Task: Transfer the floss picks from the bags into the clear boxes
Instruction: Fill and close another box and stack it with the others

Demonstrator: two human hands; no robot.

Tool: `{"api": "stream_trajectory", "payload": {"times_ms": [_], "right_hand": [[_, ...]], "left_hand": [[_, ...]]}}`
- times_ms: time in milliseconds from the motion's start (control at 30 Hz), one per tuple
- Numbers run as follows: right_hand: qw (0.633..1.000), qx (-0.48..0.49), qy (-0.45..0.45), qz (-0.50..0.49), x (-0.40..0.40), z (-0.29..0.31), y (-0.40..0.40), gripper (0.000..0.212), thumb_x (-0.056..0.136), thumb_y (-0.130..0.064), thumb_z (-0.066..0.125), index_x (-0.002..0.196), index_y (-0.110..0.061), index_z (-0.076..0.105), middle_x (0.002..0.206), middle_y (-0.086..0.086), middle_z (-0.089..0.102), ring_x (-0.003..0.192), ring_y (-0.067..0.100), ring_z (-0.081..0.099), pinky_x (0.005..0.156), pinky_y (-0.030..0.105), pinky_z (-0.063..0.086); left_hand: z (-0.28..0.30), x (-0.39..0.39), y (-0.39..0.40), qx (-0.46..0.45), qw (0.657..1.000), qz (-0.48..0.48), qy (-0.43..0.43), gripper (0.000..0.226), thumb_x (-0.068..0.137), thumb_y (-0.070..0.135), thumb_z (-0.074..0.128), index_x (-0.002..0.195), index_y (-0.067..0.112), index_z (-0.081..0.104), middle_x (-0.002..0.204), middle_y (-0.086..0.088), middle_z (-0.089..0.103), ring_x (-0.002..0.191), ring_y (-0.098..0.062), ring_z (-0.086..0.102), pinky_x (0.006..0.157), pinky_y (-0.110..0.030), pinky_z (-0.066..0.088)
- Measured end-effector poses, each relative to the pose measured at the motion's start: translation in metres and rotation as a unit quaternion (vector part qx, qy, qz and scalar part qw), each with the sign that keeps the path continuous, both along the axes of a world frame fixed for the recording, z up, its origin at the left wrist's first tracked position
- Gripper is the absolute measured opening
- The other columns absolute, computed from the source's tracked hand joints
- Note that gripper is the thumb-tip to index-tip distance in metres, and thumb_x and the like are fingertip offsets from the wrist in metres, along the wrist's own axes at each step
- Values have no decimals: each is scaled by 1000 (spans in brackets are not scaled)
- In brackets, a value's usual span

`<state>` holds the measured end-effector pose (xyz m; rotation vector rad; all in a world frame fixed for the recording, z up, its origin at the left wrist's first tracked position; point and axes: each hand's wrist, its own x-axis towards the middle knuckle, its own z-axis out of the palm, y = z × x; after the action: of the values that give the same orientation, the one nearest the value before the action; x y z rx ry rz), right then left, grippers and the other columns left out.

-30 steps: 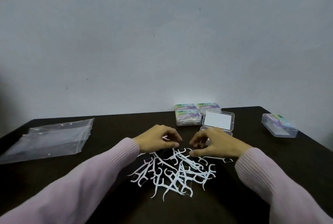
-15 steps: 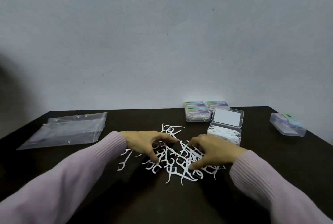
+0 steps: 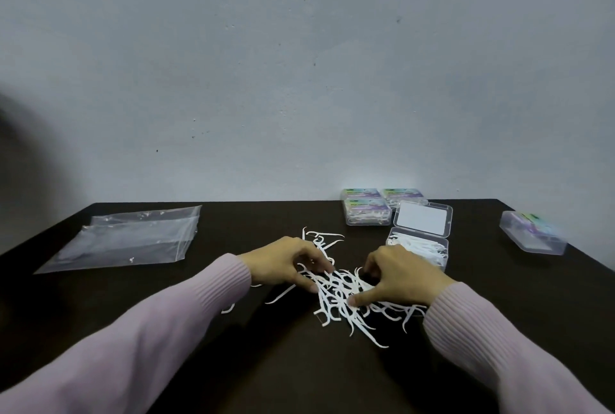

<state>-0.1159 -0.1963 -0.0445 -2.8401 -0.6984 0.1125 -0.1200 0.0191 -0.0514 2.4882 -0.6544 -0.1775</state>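
1. Both of your hands are down on the loose pile of floss picks [image 3: 342,293] in the middle of the dark table [image 3: 299,363]. Your left hand [image 3: 286,263] has its fingers curled onto the pile's left edge, and your right hand [image 3: 399,275] has its fingers and thumb curled onto the right edge. Whether either hand has actually pinched any picks yet cannot be told; they look to be raking them together.
2. To do this step well, draw the picks into one tight bundle, handles lined up the same way, before lifting. They hook on each other, so a loose grab would likely trail stragglers.
3. Carry the bundle only a short way: the open clear box [image 3: 417,248] sits just beyond your right hand, already partly filled with picks, its lid [image 3: 422,219] standing open behind it.
4. A few picks lie apart, toward the far edge of the pile [image 3: 321,235] and near your left sleeve [image 3: 229,308]; collect those too.
5. Three closed boxes [image 3: 367,212] are grouped behind, and one more closed box [image 3: 532,235] is well apart on the right.
6. Empty bags [image 3: 129,237] lie flat at far left.
7. Coloured labels show on the closed boxes, but no writing is legible.
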Motion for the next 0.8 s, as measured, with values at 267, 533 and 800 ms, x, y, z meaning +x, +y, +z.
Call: {"api": "stream_trajectory", "payload": {"times_ms": [267,533,800], "right_hand": [[996,73,50,1,7,-1,2,21,77,-28,74,92,-18,64,83,-7,60,84,11,62,81,27,50],[991,113,73,15,18,0,-5,13,80,-23,72,75,-22,61,67,-13,58,65,-1,54,72,18,46],[979,182,94,6,28,5,-18,14,82,-27,69,71,-24,60,65,-12,60,56,-5,52,56,7,37]], "left_hand": [[-3,3,-6,-1,998,0,-59,22,76,21,78,97,16,74,86,-1,69,78,-11,63,80,-38,51],[-2,5,-7,18,997,-14,-77,21,76,25,77,96,19,75,75,19,60,75,0,55,73,-17,46],[-4,14,-8,-2,997,-12,-72,14,74,23,79,86,18,74,76,17,60,75,5,54,67,-6,35]]}}
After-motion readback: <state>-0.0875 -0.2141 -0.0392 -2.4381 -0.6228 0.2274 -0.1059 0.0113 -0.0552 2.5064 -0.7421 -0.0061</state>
